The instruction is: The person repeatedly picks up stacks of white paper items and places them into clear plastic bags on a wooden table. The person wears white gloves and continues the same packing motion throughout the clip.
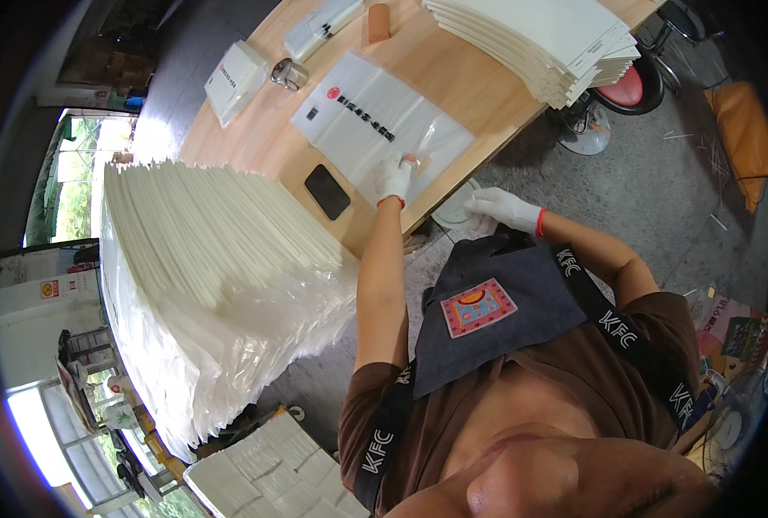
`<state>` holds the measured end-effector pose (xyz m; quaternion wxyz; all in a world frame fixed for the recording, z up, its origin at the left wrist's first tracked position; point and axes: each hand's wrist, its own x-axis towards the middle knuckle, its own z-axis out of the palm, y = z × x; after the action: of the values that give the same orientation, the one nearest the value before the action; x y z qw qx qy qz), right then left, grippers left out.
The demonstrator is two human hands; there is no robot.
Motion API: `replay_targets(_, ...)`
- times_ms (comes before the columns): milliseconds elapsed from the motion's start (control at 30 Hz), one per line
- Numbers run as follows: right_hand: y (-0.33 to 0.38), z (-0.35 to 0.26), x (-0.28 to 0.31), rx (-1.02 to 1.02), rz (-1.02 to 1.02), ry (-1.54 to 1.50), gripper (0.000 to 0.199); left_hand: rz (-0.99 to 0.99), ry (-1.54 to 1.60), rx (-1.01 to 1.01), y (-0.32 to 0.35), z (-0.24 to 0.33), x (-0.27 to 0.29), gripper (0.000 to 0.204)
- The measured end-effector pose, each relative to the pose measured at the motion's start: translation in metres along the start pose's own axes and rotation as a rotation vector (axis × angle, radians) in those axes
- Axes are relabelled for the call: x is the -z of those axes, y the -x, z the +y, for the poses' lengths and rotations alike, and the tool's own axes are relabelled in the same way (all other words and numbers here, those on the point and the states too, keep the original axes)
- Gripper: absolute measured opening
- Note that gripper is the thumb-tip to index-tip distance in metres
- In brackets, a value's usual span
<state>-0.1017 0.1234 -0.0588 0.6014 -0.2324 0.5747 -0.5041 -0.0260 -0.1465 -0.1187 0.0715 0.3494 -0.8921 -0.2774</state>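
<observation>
A clear plastic bag (pixel 392 108) with dark printed characters and a red round mark lies flat on the table. My left hand (pixel 392 179), in a white glove with a red cuff, is at the bag's near edge, its fingers closed on the plastic. Just off the table edge, in front of my apron, is my right hand (pixel 506 211), gloved the same way. Its fingers are bent together, and whatever they may hold cannot be made out. A dark phone (pixel 327 192) rests left of the bag.
A tall stack of plastic-wrapped white sheets (pixel 220 250) stands at the left. White boards (pixel 530 43) are piled at the table's far right. A metal jar (pixel 289 74), a white packet (pixel 235 85) and a brown block (pixel 379 23) sit farther back. A red-seated stool (pixel 623 89) stands right of the table (pixel 254 147).
</observation>
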Motion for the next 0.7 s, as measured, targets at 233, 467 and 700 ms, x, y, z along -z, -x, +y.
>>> replay_targets(233, -0.100, -0.077, -0.011, 0.198, 0.029, -0.240, 0.037, 0.069, 0.260, -0.119, -0.002, 0.041, 0.042, 0.020)
replay_targets(467, -0.124, -0.026, 0.043, 0.316, 0.474, 0.924, 0.047, 0.272, 1.322, -0.109, -0.020, 0.062, 0.092, 0.025)
replay_targets(700, -0.082, -0.050, 0.043, 0.507, 0.403, 0.251, 0.041, 0.027, 0.727, -0.210, 0.014, 0.141, 0.072, 0.019)
